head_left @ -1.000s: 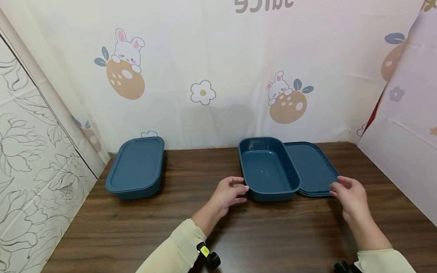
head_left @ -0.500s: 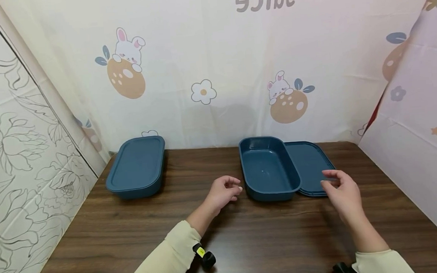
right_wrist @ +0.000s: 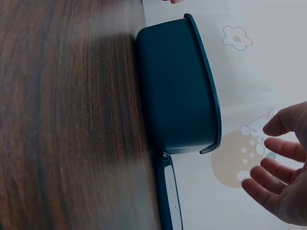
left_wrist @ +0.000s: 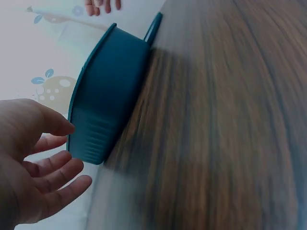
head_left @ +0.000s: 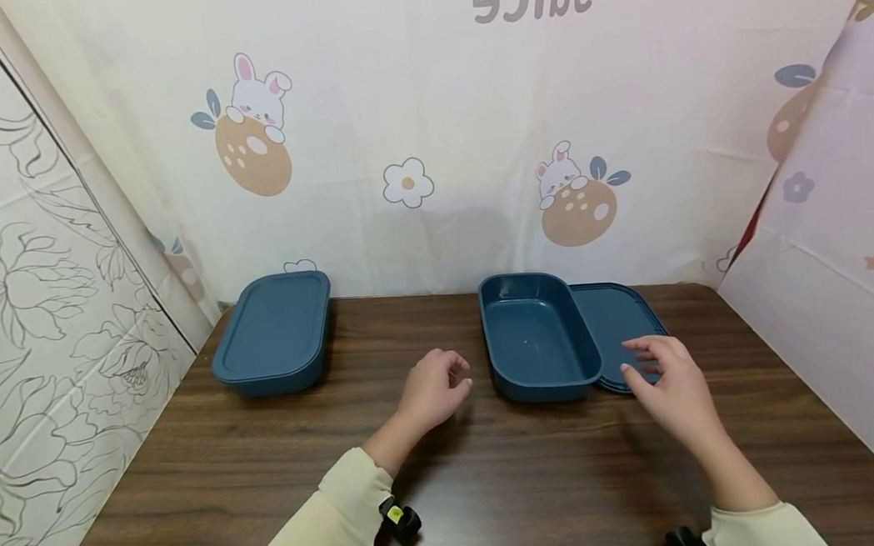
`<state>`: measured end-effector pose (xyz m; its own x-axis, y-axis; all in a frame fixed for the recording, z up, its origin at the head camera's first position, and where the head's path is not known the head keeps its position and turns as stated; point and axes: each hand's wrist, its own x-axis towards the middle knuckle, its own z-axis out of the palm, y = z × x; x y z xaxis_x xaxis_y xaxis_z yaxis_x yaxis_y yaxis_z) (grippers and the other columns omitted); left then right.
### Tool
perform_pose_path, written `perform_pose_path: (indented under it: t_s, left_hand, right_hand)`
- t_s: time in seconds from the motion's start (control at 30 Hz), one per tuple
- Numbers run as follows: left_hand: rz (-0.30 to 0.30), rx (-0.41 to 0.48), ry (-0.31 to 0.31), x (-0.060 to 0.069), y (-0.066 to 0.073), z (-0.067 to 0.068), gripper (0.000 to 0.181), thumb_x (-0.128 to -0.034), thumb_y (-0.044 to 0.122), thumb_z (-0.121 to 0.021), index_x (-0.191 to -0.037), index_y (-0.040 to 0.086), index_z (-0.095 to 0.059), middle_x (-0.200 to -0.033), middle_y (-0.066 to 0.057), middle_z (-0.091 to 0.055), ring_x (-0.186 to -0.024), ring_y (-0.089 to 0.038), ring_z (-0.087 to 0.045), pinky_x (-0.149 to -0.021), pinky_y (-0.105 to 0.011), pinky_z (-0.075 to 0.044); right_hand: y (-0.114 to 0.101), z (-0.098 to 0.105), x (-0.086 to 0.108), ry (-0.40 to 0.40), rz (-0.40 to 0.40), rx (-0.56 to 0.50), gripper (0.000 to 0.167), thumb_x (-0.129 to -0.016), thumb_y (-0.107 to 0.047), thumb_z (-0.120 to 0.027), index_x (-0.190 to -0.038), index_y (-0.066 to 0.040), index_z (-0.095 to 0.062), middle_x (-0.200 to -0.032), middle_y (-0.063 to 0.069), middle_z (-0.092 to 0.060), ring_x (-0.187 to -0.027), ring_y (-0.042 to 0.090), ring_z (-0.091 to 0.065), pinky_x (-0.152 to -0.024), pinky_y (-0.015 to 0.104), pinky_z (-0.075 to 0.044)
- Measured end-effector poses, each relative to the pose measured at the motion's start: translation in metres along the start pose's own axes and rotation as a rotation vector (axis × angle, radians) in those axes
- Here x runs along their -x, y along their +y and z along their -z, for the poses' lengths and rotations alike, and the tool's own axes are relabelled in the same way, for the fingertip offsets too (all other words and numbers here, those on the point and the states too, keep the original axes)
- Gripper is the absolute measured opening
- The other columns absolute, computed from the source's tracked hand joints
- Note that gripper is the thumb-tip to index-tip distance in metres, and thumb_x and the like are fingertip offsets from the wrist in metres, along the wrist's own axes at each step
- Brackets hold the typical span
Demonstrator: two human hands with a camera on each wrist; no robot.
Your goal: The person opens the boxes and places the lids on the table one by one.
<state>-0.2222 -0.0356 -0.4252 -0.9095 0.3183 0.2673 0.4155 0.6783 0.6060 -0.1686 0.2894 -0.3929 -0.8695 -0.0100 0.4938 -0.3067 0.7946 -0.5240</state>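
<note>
An uncovered dark blue food container [head_left: 538, 333] stands right of the table's middle, with nothing inside it. Its flat blue lid [head_left: 613, 321] lies on the table along the container's right side, partly hidden behind it. My left hand [head_left: 432, 390] hovers left of the container, apart from it, fingers loosely bent and holding nothing. Over the lid's near right part is my right hand [head_left: 669, 380], its fingers spread and relaxed. In the right wrist view those fingers [right_wrist: 268, 177] hold nothing and are clear of the container wall.
A second blue container [head_left: 271, 333] with its lid on stands at the table's far left. The brown wooden table [head_left: 495, 486] meets a printed curtain [head_left: 441, 97] at the back. Patterned panels [head_left: 49, 313] rise along the left side.
My left hand has come away from the container's left side, moving left. My right hand has let go of the lid's right edge and moved left over it. Container and lid stay put.
</note>
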Motion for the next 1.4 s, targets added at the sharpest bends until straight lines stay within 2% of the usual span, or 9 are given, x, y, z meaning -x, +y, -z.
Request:
perform_pose_path:
  t_s: [0.13,0.27,0.47,0.57,0.67,0.8,0.9,1.23,1.4]
  left_hand:
    - [-0.082,-0.15,0.04,0.006,-0.001,0.004,0.016,-0.0878,0.019,-0.071,-0.1,0.01,-0.07,-0.094,-0.003,-0.06,-0.078,-0.014,-0.058,-0.066,-0.029,-0.05]
    - [-0.165,-0.237,0.073,0.01,-0.002,0.008,0.015,-0.0872,0.019,-0.072,-0.1,0.011,-0.069,-0.093,-0.001,-0.059,-0.074,-0.014,-0.056,-0.062,-0.029,-0.049]
    - [-0.279,-0.39,0.115,0.015,-0.006,0.014,0.013,-0.086,0.017,-0.073,-0.097,0.012,-0.068,-0.089,0.0,-0.057,-0.072,-0.015,-0.057,-0.053,-0.029,-0.049]
    - [-0.338,-0.459,0.097,0.018,-0.006,0.019,0.011,-0.0866,0.016,-0.072,-0.095,0.011,-0.067,-0.087,-0.001,-0.055,-0.07,-0.016,-0.055,-0.05,-0.027,-0.047]
    - [-0.412,-0.501,0.055,0.02,-0.006,0.025,0.01,-0.0867,0.013,-0.071,-0.095,0.01,-0.067,-0.09,-0.003,-0.057,-0.074,-0.018,-0.054,-0.055,-0.028,-0.049]
    - [-0.494,-0.517,-0.003,0.023,-0.007,0.033,0.014,-0.0858,0.012,-0.073,-0.098,0.009,-0.068,-0.098,-0.007,-0.06,-0.083,-0.021,-0.057,-0.066,-0.031,-0.052]
    - [-0.522,-0.51,-0.009,0.026,-0.009,0.036,0.018,-0.0849,0.013,-0.074,-0.101,0.009,-0.068,-0.101,-0.008,-0.061,-0.085,-0.022,-0.058,-0.068,-0.033,-0.053]
    - [-0.536,-0.441,0.056,0.032,-0.018,0.047,0.023,-0.0795,0.009,-0.078,-0.101,0.009,-0.07,-0.1,-0.008,-0.062,-0.087,-0.024,-0.059,-0.071,-0.037,-0.053]
    - [-0.524,-0.444,0.071,0.035,-0.02,0.056,0.023,-0.0786,0.01,-0.079,-0.1,0.01,-0.07,-0.101,-0.007,-0.061,-0.09,-0.025,-0.059,-0.074,-0.038,-0.053]
  right_hand:
    - [-0.003,-0.004,-0.001,0.047,0.12,0.017,0.03,-0.081,0.002,-0.072,-0.11,0.003,-0.065,-0.119,0.022,-0.053,-0.104,0.04,-0.052,-0.083,0.046,-0.044]
    - [-0.007,-0.006,-0.002,0.058,0.192,0.01,0.031,-0.077,0.005,-0.073,-0.107,0.004,-0.065,-0.119,0.025,-0.053,-0.112,0.047,-0.045,-0.087,0.066,-0.036]
    - [-0.012,-0.008,-0.003,0.043,0.273,0.012,0.033,-0.075,0.005,-0.075,-0.106,0.002,-0.066,-0.122,0.024,-0.054,-0.114,0.047,-0.045,-0.088,0.068,-0.035]
    - [-0.014,-0.008,-0.004,0.031,0.307,0.013,0.034,-0.074,0.005,-0.076,-0.106,0.001,-0.067,-0.124,0.023,-0.054,-0.114,0.046,-0.045,-0.088,0.067,-0.036]
    - [-0.016,-0.008,-0.004,0.016,0.338,0.019,0.034,-0.074,0.004,-0.077,-0.106,0.0,-0.067,-0.125,0.022,-0.054,-0.113,0.044,-0.047,-0.087,0.065,-0.038]
    - [-0.018,-0.009,-0.004,-0.006,0.385,0.032,0.038,-0.072,0.003,-0.079,-0.107,-0.001,-0.067,-0.128,0.021,-0.054,-0.113,0.042,-0.048,-0.086,0.061,-0.04]
    - [-0.021,-0.011,-0.004,-0.02,0.417,0.034,0.04,-0.071,0.002,-0.08,-0.108,-0.001,-0.067,-0.13,0.021,-0.053,-0.114,0.041,-0.048,-0.086,0.059,-0.04]
    - [-0.032,-0.013,-0.002,-0.062,0.485,0.034,0.046,-0.07,0.0,-0.082,-0.112,-0.005,-0.067,-0.133,0.017,-0.054,-0.118,0.038,-0.048,-0.089,0.058,-0.04]
    - [-0.037,-0.015,0.0,-0.11,0.499,0.065,0.047,-0.073,-0.005,-0.081,-0.117,-0.006,-0.066,-0.135,0.015,-0.052,-0.12,0.036,-0.048,-0.09,0.057,-0.043]
